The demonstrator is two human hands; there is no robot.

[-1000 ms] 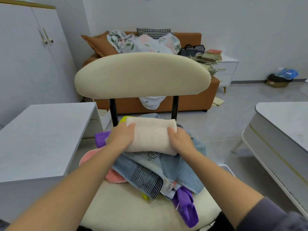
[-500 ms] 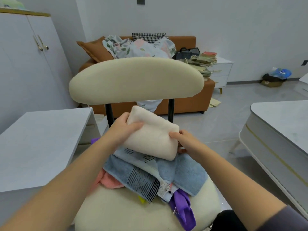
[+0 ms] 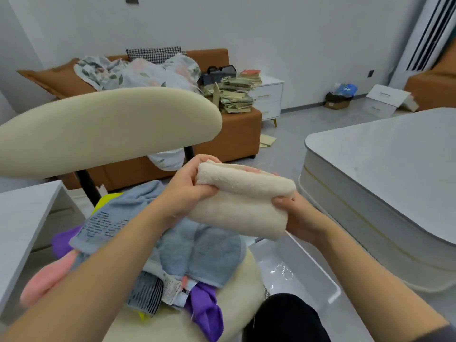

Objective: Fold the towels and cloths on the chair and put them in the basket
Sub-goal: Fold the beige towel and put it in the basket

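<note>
Cream chair (image 3: 103,129) fills the left, its seat heaped with a pile of cloths (image 3: 197,253) in blue, purple and pink. White basket (image 3: 296,262) sits on the floor just right of it. Folded cream towel (image 3: 241,208) is up over the seat's right edge. Left hand (image 3: 182,191) is curled round its left end, and right hand (image 3: 298,218) grips the right end.

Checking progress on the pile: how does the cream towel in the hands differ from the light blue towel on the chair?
The cream towel is folded into a compact bundle; the light blue towel lies spread out and rumpled. The cream towel is held in the air by the left hand and right hand; the light blue towel rests on the chair among other cloths. Both look like soft terry fabric.
</note>
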